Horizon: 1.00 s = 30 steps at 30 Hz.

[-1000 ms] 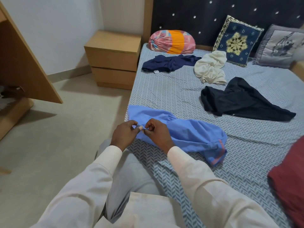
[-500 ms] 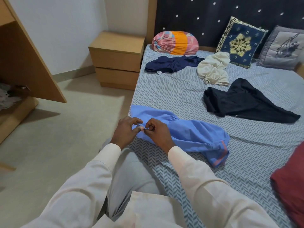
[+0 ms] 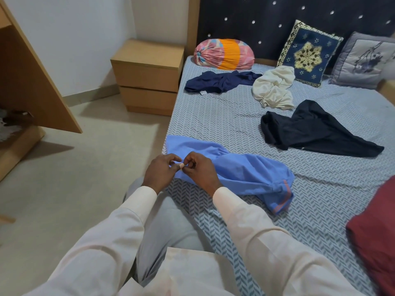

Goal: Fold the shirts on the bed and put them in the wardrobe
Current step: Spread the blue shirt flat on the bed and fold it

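Note:
A light blue shirt lies crumpled along the near left edge of the bed. My left hand and my right hand meet over its near edge, and each pinches the blue fabric between thumb and fingers. Farther back on the bed lie a black shirt, a cream shirt and a navy shirt. The open wooden wardrobe stands at the left, its door swung out.
A wooden nightstand stands by the bed's head. A colourful bolster and two cushions lean against the dark headboard. A dark red cloth lies at the right edge. Beige floor spreads between bed and wardrobe.
The view has shifted slightly left and down. Both hands stay at the same spot on the blue shirt's edge, fingers working the fabric with little movement.

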{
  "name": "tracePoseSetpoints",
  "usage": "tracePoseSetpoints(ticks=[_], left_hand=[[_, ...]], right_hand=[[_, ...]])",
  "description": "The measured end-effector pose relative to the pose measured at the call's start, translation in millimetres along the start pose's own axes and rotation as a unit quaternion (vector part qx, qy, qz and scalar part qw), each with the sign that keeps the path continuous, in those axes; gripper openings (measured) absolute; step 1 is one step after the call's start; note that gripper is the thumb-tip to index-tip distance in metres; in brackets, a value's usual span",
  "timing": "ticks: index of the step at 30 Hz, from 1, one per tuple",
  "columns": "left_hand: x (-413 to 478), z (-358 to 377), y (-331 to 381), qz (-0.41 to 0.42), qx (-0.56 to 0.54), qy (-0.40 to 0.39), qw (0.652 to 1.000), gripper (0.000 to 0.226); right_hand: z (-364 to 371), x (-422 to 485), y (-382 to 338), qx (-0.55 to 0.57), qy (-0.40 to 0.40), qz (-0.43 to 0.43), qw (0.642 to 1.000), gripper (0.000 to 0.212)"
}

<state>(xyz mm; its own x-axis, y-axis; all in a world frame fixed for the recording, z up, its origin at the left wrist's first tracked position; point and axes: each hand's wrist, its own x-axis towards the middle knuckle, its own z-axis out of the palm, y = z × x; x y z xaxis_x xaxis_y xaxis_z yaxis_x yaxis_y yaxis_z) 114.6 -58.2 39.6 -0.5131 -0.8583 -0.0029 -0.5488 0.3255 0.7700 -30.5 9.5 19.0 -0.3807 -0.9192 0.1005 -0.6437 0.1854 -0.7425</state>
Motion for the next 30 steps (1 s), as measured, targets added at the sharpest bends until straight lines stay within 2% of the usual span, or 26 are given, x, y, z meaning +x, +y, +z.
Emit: tracePoseSetpoints(ticks=[2, 5, 11, 14, 17, 20, 22, 24, 26, 28, 30], left_hand=[[1.5, -1.0, 2.0, -0.026, 0.003, 0.001, 1.0, 0.017], [2.8, -2.0, 2.0, -0.024, -0.001, -0.007, 1.0, 0.013], [11.7, -10.7, 2.7, 0.064, 0.061, -0.044, 0.995, 0.011], [20.2, -28.8, 10.0, 0.125, 0.105, -0.043, 0.986, 0.02], [32.2, -49.4, 13.4, 0.155, 0.154, -0.01, 0.976, 0.012], [44.1, -64.9, 14.9, 0.121, 0.136, 0.004, 0.983, 0.012], [47.7, -65.6, 15.4, 0.084, 0.102, -0.016, 0.991, 0.019], [50.2, -60.7, 12.9, 0.068, 0.106, -0.058, 0.99, 0.02], [51.8, -54.0, 10.1, 0.078, 0.181, -0.119, 0.973, 0.019], [48.7, -44.3, 7.3, 0.094, 0.288, -0.179, 0.936, 0.016], [39.1, -33.2, 4.5, 0.081, 0.376, -0.224, 0.896, 0.019]], right_hand=[[-1.3, 0.2, 2.1, 0.0, 0.005, 0.003, 1.0, 0.014], [-2.0, -0.2, 2.7, -0.005, 0.004, 0.004, 1.0, 0.015], [-10.2, -2.5, 7.7, -0.044, -0.027, 0.006, 0.999, 0.013], [-38.1, -11.7, 46.1, -0.122, -0.071, 0.028, 0.99, 0.014], [-89.7, -34.5, 107.7, -0.16, -0.046, 0.08, 0.983, 0.006], [-146.9, -52.3, 148.6, -0.171, 0.009, 0.115, 0.978, 0.017], [-175.0, -56.4, 152.4, -0.168, 0.007, 0.108, 0.98, 0.022], [-193.3, -56.6, 142.9, -0.188, -0.038, 0.097, 0.977, 0.025], [-203.5, -57.8, 132.8, -0.243, -0.129, 0.119, 0.954, 0.033], [-206.1, -62.3, 122.1, -0.311, -0.247, 0.181, 0.9, 0.045], [-203.9, -63.2, 116.0, -0.369, -0.351, 0.247, 0.825, 0.055]])
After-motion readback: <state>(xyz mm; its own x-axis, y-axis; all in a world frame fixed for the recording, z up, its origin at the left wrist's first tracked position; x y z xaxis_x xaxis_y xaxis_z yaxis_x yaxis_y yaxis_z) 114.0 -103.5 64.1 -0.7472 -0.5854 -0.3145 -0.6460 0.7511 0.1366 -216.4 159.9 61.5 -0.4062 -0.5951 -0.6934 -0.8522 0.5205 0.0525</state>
